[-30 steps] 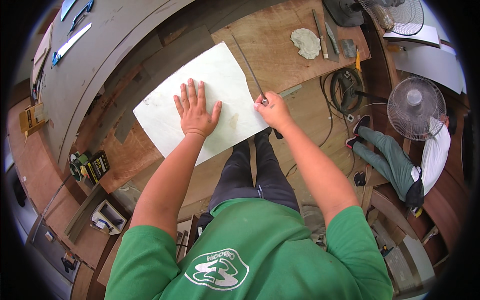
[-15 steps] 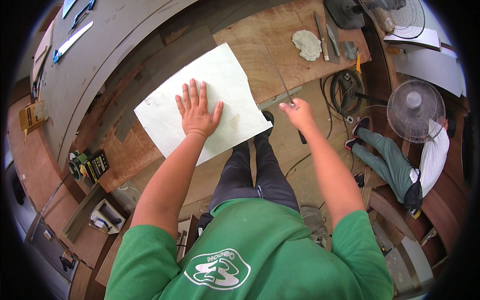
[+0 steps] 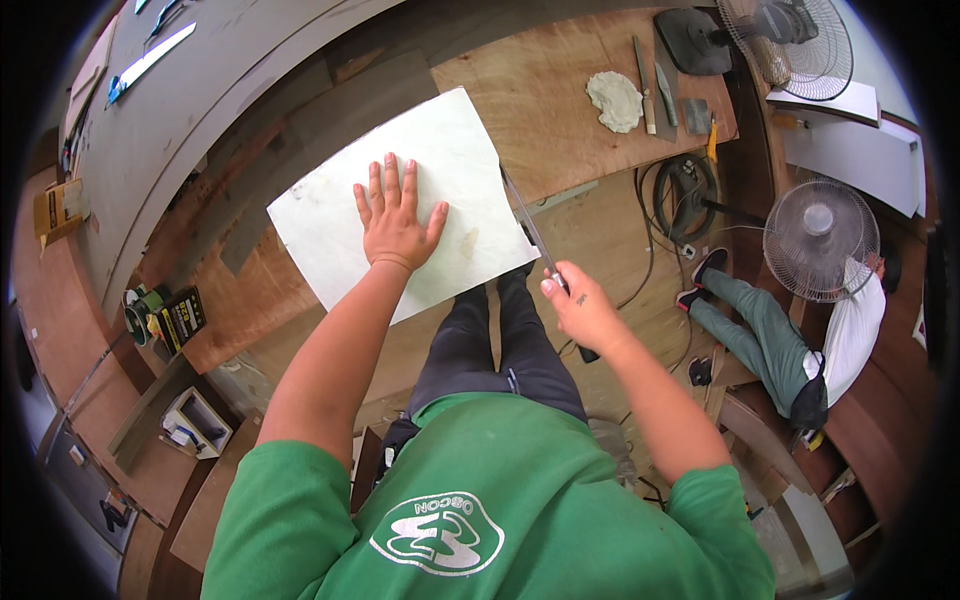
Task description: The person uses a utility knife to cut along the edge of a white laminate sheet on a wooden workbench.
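Observation:
A white sheet, stiff and slightly smudged, lies at an angle on the wooden workbench, its near part overhanging the bench edge. My left hand rests flat on the middle of the sheet with fingers spread. To the right of the sheet, my right hand is wrapped round the handle of a long metal file. The dark handle end pokes out below my fist. The file's narrow blade runs along the sheet's right edge, seeming to touch it, and its tip reaches the bench.
On the bench's right end lie a crumpled pale cloth, a wooden-handled tool and a knife-like tool. Two fans stand at right, one a standing fan, with cables on the floor. Beside it, a person in green trousers sits or lies low.
My right hand has moved left and downward, bringing the file from apart from the sheet to along its right edge. My left hand stays flat on the sheet.

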A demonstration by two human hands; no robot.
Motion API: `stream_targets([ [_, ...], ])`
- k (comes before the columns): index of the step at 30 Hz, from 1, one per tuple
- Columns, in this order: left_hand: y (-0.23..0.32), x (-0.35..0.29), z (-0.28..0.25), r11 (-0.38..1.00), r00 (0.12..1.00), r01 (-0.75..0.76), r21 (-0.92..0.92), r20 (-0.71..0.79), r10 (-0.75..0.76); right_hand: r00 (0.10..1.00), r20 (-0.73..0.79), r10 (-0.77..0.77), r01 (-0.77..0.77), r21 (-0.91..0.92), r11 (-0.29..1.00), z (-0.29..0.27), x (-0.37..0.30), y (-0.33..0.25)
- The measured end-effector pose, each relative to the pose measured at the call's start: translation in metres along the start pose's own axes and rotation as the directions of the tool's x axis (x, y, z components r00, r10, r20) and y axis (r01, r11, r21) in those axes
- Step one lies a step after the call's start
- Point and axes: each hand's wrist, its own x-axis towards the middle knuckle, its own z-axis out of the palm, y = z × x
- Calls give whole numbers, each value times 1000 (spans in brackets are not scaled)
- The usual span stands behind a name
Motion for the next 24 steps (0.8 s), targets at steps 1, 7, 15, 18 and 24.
stream_targets([
  [1,3,1,0,1000,1000,1,-7,-1,-1,993,-52,-107,100,-110,989,5,-3,8],
  [7,-7,-3,0,1000,1000,20,4,2,-20,980,140,139,-135,-33,990,7,-22,-53],
  [15,0,-1,-2,1000,1000,20,-2,23,-20,950,-22,-310,257,-506,823,16,20,-10],
  [18,-4,-1,-2,1000,1000,24,9,16,-24,991,101,93,-79,-136,988,4,7,-37],
  [24,-4,-1,-6,1000,999,26,-5,45,-26,981,114,159,-152,-73,986,2,-20,-33],
])
